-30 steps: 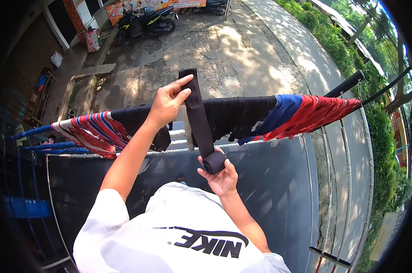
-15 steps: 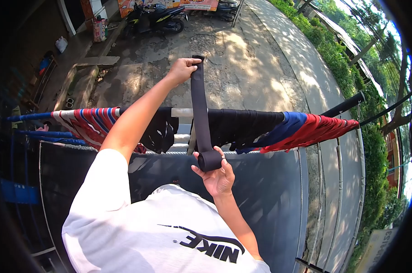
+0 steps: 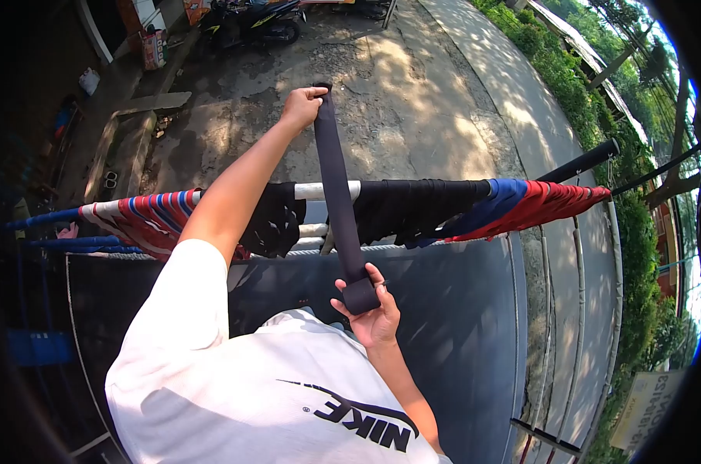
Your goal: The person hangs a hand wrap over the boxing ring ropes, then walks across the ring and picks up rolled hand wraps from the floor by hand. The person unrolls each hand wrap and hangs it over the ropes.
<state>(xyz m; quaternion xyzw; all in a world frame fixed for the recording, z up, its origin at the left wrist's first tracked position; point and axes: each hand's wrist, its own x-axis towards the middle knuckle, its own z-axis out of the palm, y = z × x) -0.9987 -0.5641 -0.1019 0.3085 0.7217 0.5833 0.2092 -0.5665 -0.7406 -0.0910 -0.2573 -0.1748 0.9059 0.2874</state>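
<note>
My left hand is stretched far forward and pinches the end of a black hand wrap between thumb and fingers. The wrap runs down as a taut flat strip, passing in front of a rope hung with cloths. At its lower end is a thick roll, held in my right hand close to my chest. The right palm faces up, with thumb and fingers cupped around the roll's sides. Part of those fingers is hidden behind the roll.
Red, blue and black cloth strips hang over a padded ring rope across the front. Dark ring floor lies below. Beyond are a motorcycle, concrete ground and a road with greenery at right.
My right hand has come down and nearer my body with the roll, and my left hand has shifted slightly up and left. The stretch of wrap between them is longer.
</note>
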